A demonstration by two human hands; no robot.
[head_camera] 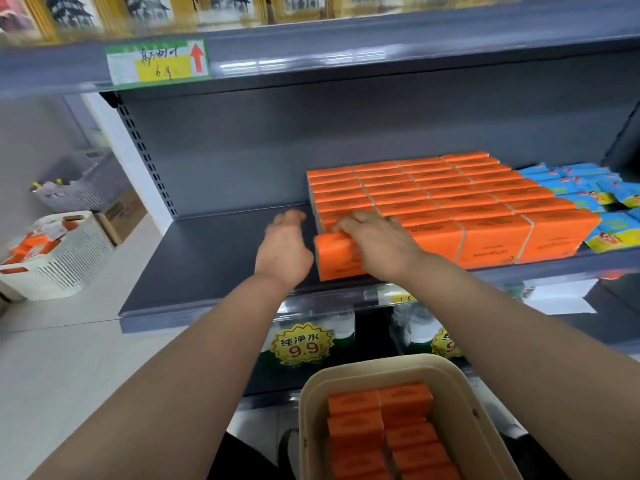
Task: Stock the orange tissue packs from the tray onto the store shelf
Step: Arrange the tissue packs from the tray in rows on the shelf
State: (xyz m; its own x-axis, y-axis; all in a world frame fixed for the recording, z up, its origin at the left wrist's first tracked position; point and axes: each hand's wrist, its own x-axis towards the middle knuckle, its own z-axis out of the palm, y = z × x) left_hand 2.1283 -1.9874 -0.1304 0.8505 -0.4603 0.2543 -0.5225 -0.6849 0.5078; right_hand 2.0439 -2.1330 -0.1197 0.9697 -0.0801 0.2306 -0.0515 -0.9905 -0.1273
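Orange tissue pack (337, 254): stands at the front edge of the shelf (207, 258), at the left end of the front row, touching the stocked block.
Right hand (377, 240): lies on top of this pack, fingers bent over its upper edge and gripping it.
Left hand (284, 251): fingers straight and slightly spread, holding nothing, just beside the pack's left end; it is motion-blurred, so contact cannot be told.
Stocked block (450, 199): orange packs in close rows running from the shelf's front to its back panel. Dark print on the front faces is too small to read.
Tray (310, 427): beige, low in the view below the shelf, with more orange packs (377, 424) lying in two columns inside it.
Blue packs (588, 188): on the same shelf, right of the orange block and touching it.
Price tag (157, 62): on the edge of the shelf above; handwritten "6.9" on yellow beside a red upward arrow.
Starburst label (301, 344): yellow, under the shelf; reads "纯净水 9.9".
White basket (59, 254): on the floor at left, holding orange and white items.
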